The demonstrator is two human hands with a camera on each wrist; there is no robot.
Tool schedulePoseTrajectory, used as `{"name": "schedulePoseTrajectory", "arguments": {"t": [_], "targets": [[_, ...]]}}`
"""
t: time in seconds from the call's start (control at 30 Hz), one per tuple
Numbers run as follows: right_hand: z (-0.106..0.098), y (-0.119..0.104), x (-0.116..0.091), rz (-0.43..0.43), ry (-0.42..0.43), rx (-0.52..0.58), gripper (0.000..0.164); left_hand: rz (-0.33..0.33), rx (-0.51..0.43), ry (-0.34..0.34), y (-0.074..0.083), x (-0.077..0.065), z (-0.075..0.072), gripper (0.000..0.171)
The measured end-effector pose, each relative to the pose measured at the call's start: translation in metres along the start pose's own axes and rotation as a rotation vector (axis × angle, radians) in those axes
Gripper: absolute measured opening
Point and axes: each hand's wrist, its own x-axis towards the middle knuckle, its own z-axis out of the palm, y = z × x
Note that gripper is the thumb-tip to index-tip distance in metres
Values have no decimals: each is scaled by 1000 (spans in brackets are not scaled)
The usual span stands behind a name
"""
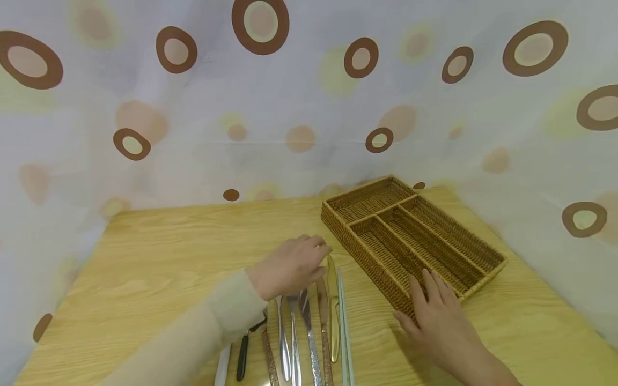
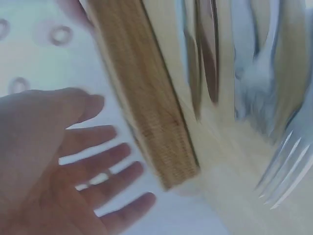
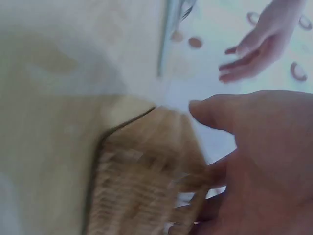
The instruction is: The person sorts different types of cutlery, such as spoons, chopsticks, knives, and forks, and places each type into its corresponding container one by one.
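Observation:
My left hand [image 1: 291, 265] is over the far ends of a row of cutlery; its spread fingers hold nothing in the left wrist view. Beneath and beside it lie a fork [image 2: 288, 166] with silver tines, several silver handles [image 1: 295, 348], a copper-coloured knife [image 1: 322, 316], a gold knife [image 1: 333, 316] and pale green chopsticks [image 1: 344, 327]. My right hand [image 1: 441, 327] rests at the near end of a woven wicker tray [image 1: 367, 265], with extended fingers reaching over its rim. Its thumb stands apart, outside the corner.
A black handle [image 1: 243, 358] and a white handle [image 1: 222, 367] lie at the row's left, partly hidden by my left sleeve [image 1: 193, 332]. The tray has several compartments. Behind the wooden table [image 1: 159, 246] hangs a patterned cloth [image 1: 289, 96], which also borders its sides.

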Motion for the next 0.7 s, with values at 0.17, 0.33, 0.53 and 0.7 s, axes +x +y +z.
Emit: {"name": "schedulePoseTrajectory", "arguments": {"t": [0.17,0.33,0.53,0.7], "targets": [[6,17,-19,109,-59,-28,65,-46,67,-84,-11,59,8,51],[15,16,-24,170,-56,22,64,-128,209,-184,-17,95,21,61],[16,14,-25,165,-53,8,63,-97,344,-176,-28,103,35,48],[14,15,-22,156,-33,-27,64,8,325,-74,-41,97,41,49]]}}
